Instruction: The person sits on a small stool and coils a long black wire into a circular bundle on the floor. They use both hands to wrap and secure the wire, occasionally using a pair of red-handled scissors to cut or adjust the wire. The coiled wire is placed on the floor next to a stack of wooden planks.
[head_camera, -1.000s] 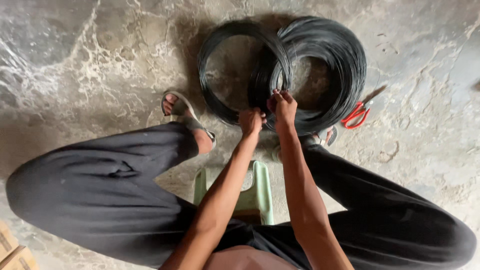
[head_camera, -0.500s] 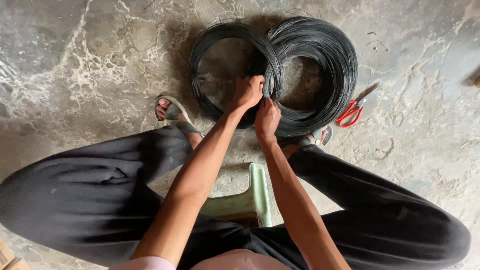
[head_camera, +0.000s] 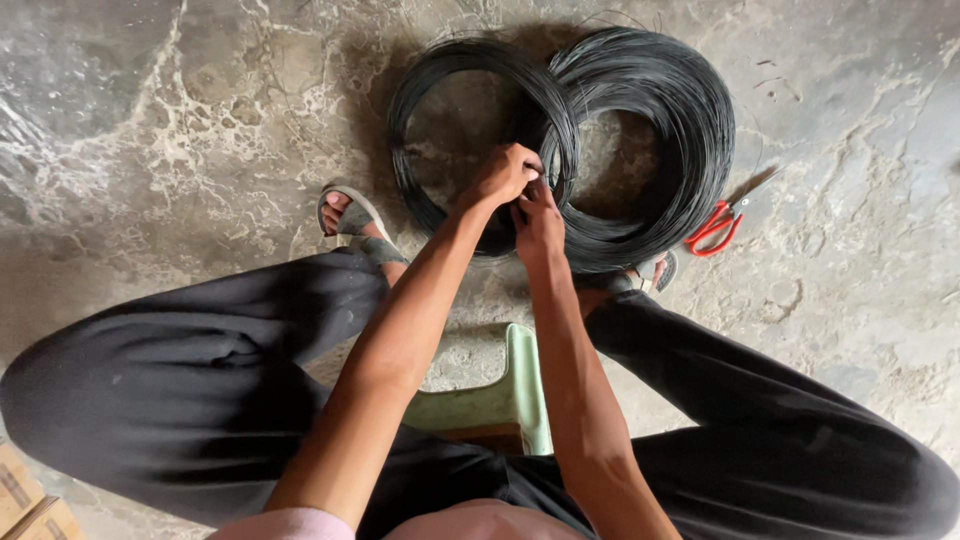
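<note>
Gripping black wire where two coils meet, a seated person works with both hands over a stained concrete floor (head_camera: 150, 150). The left hand (head_camera: 503, 172) is curled into a fist closed on the strands at the near rim of the thinner wire coil (head_camera: 410, 130), which lies toward the floor's far edge. The right hand (head_camera: 540, 222) sits just below and touching it, fingers pinched together on the same bundle, though exactly which strands it clamps cannot be told. Overlapping on the right lies the thicker wire coil (head_camera: 690, 130), a dense black ring. Red-handled scissors (head_camera: 715, 228) rest on the floor just beside that coil's right rim. A sandalled foot (head_camera: 350, 215) shows left of the coils; black trousers (head_camera: 180, 380) spread either side of a pale green stool (head_camera: 500, 405).
</note>
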